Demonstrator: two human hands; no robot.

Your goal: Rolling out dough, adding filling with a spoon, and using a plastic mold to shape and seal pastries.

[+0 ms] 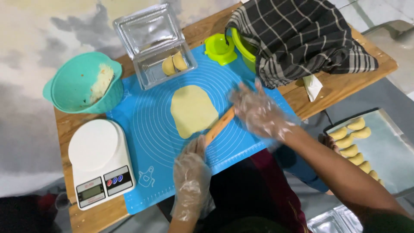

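Observation:
A flat oval sheet of pale yellow dough (192, 110) lies on a blue silicone baking mat (146, 125). A wooden rolling pin (221, 125) rests across the dough's right edge. My left hand (192, 170), in a clear plastic glove, presses flat on the pin's near end. My right hand (258, 113), also gloved, lies with fingers spread over the pin's far end. Neither hand closes around the pin.
A teal bowl (77, 82) with dough in it and a white kitchen scale (100, 162) stand at the left. A clear plastic box (155, 47) holds two shaped pastries. A green press mould (219, 48), a checked cloth (297, 36) and a tray of pastries (379, 146) lie to the right.

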